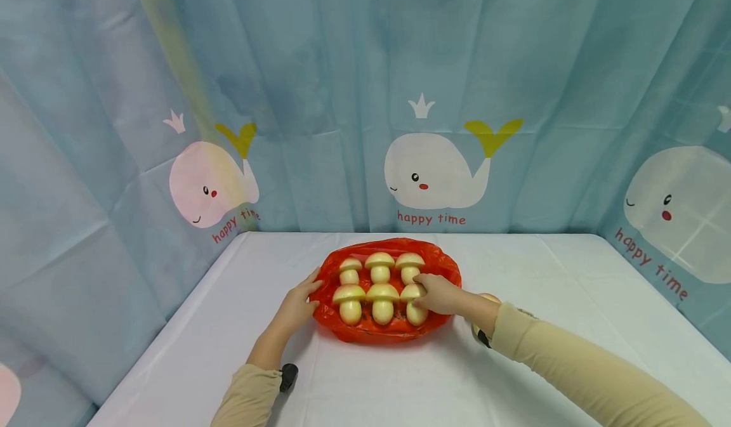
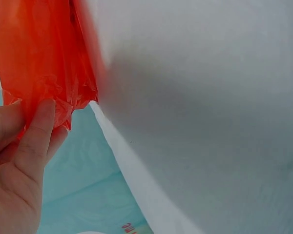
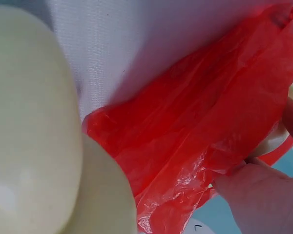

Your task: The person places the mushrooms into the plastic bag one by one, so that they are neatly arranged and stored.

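A red plastic bag (image 1: 356, 333) lies spread open on the table, with several pale yellow model mushrooms (image 1: 382, 292) set in two rows inside it. At the bag's left edge my left hand (image 1: 294, 306) pinches the thin plastic between thumb and fingers, as the left wrist view shows up close. My right hand (image 1: 444, 295) reaches over the bag's right side and grips the front-right mushroom (image 1: 417, 314). In the right wrist view the bag's red side (image 3: 185, 131) hides most of that mushroom, and the thumb (image 3: 263, 195) is beside it.
Outside the bag, partly hidden by my right wrist, a pale mushroom (image 1: 490, 297) is on the table; pale rounded shapes (image 3: 34, 126) loom large in the right wrist view. A white cloth covers the table (image 1: 365, 389). Behind it hangs a blue whale-print curtain (image 1: 320, 97).
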Demonstrator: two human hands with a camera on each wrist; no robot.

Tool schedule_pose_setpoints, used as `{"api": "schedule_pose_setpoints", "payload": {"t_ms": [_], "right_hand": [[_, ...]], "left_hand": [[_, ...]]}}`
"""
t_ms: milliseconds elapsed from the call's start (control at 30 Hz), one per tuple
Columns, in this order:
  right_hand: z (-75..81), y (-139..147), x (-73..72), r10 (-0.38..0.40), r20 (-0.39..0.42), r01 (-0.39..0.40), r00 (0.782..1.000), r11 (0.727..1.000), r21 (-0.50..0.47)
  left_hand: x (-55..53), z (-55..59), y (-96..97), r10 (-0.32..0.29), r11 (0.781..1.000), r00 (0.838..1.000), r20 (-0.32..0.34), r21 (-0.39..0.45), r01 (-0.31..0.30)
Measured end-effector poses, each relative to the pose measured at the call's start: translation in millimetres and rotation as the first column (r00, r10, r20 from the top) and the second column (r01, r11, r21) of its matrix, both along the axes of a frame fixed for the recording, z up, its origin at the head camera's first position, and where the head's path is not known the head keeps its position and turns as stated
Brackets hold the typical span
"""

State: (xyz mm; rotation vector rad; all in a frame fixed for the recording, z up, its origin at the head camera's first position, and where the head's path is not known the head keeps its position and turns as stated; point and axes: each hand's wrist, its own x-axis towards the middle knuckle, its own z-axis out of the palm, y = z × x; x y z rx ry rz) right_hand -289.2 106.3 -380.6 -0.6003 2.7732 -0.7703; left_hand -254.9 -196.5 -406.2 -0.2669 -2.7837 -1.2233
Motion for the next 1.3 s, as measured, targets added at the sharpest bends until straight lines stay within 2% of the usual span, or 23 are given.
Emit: {"api": "schedule_pose_setpoints", "payload": {"t_ms": [333,567,800,900,1067,1233,1300], "right_hand": [[5.0,1,-0.7,-0.039,0.048,0.040,0.998,0.999,-0.016],[10.0,7,-1.9,-0.014,0.034,0.015,0.999,0.999,-0.034],[21.9,24,-3.1,0.002,0.055,0.009,0.998,0.982,-0.189],[25.7,34,-2.3,0.011,0.033,-0.004,0.999,0.974,-0.228],[26.5,54,0.0,-0.025,0.017,0.029,1.000,0.957,-0.288],[27.0,74,1.8,-0.053,0.049,0.068,0.997,0.925,-0.373],[29.4,82,3.5,-0.057,0.059,0.075,0.997,0.924,-0.376]], "left_hand": [[-0.5,0.2,-0.2,0.004,1.000,1.000,-0.001,0.013,-0.004],[-1.0,-0.7,-1.7,-0.002,1.000,1.000,-0.011,0.008,0.002],[0.3,1.3,-0.1,-0.001,1.000,1.000,-0.011,0.007,0.002],[0.4,2.4,1.1,0.006,1.000,1.000,0.006,0.016,-0.006],[0.0,1.6,1.5,0.006,1.000,1.000,0.014,0.014,-0.006],[-0.5,0.7,0.8,-0.001,1.000,1.000,-0.005,0.005,0.001],[-0.2,0.9,0.5,-0.005,1.000,1.000,-0.014,0.001,0.005]]}}
